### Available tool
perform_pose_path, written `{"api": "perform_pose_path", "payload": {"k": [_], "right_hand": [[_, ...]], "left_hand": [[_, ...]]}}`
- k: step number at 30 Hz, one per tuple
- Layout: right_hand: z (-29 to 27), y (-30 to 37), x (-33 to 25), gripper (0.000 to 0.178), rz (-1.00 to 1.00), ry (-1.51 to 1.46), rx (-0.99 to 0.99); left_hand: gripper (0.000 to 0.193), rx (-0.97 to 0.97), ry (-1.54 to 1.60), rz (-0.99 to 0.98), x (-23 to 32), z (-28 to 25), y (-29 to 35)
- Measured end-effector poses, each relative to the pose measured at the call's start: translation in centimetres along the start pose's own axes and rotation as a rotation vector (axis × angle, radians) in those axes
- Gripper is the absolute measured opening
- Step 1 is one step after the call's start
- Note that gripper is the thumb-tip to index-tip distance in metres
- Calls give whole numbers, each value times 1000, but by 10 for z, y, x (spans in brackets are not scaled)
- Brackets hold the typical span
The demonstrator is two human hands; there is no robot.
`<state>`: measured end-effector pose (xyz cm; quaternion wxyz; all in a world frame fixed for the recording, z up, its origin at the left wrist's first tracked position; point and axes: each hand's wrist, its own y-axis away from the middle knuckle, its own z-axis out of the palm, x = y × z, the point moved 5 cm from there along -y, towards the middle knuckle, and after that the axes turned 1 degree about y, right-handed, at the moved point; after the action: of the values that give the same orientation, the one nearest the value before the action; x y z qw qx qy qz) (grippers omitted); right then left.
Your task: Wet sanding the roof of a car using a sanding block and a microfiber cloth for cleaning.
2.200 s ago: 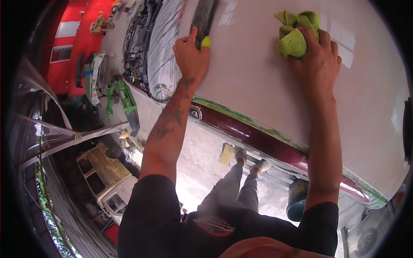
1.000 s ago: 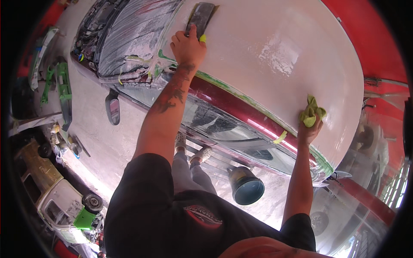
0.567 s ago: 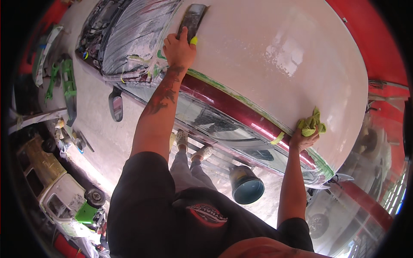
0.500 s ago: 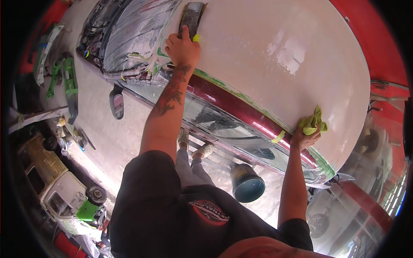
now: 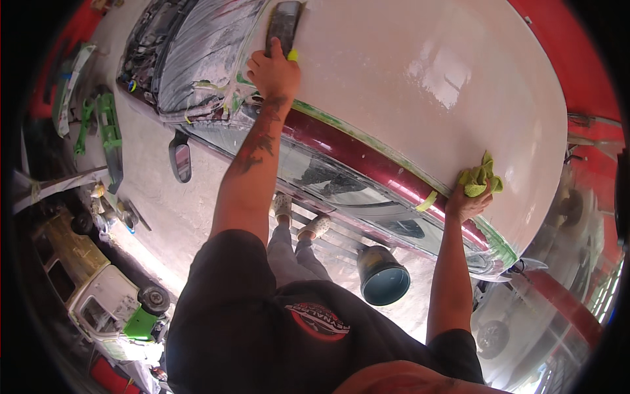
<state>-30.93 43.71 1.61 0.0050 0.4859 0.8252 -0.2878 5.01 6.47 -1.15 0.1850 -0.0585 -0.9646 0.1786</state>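
My left hand [image 5: 274,71] is closed around the near end of a long dark sanding block [image 5: 284,29], laid on the pale primed car roof [image 5: 387,98] close to the windshield. A bit of bright yellow shows beside the fingers. Farther right, my right hand [image 5: 467,202] grips a crumpled green cloth [image 5: 482,178] and rests at the roof's near edge. Wet-looking glare lies on the roof between the hands. Below it runs a dark red side rail [image 5: 354,155], bordered by green masking tape.
A paper-masked windshield [image 5: 197,59] and a side mirror [image 5: 180,157] are at left. My feet in perforated clogs [image 5: 314,226] stand on a slatted platform by a dark bucket [image 5: 385,282]. Green car parts [image 5: 105,121] lie far left; a partly stripped vehicle [image 5: 98,295] is lower left.
My left hand and the sanding block have slid slightly left, toward the windshield. The right hand keeps the cloth at nearly the same spot. The view has shifted a little.
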Motion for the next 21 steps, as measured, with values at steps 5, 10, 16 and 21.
{"api": "perform_pose_path", "payload": {"k": [5, 10, 16, 21], "right_hand": [[10, -5, 7, 67, -50, -34, 28], [3, 0, -3, 69, -53, -67, 6], [2, -3, 8, 68, -27, -7, 16], [11, 1, 3, 69, -54, -76, -18]], "left_hand": [[69, -200, 252, 551, 137, -21, 104], [64, -8, 64, 258, 15, -5, 1], [63, -32, 117, 138, 109, -12, 61], [62, -221, 281, 571, 201, -8, 138]]}}
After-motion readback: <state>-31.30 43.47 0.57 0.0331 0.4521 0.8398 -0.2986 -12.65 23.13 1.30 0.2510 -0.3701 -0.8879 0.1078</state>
